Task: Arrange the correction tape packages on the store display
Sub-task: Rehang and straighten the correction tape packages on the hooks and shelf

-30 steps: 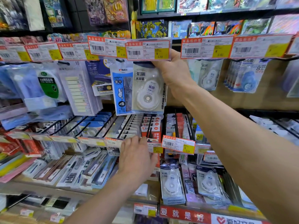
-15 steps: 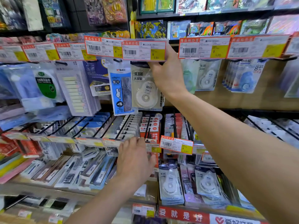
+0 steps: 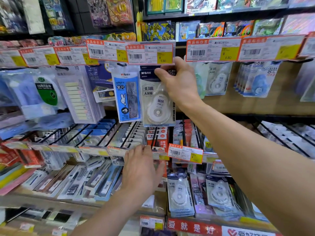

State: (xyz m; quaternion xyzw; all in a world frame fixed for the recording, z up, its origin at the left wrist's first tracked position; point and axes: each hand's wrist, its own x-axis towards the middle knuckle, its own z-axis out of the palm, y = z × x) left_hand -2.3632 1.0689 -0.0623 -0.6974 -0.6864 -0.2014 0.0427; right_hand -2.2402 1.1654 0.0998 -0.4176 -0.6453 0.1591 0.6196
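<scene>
Stationery aisle, pegboard hooks packed with hanging packs and price tags everywhere. Your right hand [image 3: 180, 84] is up at the top row, thumb and curled fingers pinching the dark header of the correction tape package [image 3: 156, 106]. The pack hangs straight down from your grip, right under the yellow-cornered price tag [image 3: 150, 52], white dispenser facing you. Touching it on the side away from your right hand is a blue ruler set pack [image 3: 127, 97] with a bunny on it, and past that a sticky tab pack [image 3: 78, 94].

Your left hand [image 3: 141, 169] is lower down, below the held pack, fingers fairly straight and resting against the price rail [image 3: 95, 151] of the middle row, thumb spread out. It's not gripping anything as far as I can see.

Just beside your left thumb there's an orange price tag [image 3: 185, 153], and below that, under your right forearm, more correction tape packs [image 3: 179, 195] hang on the lower hooks. On the other side of your left hand, ink packs [image 3: 100, 181] lie slanted on the shelf.
</scene>
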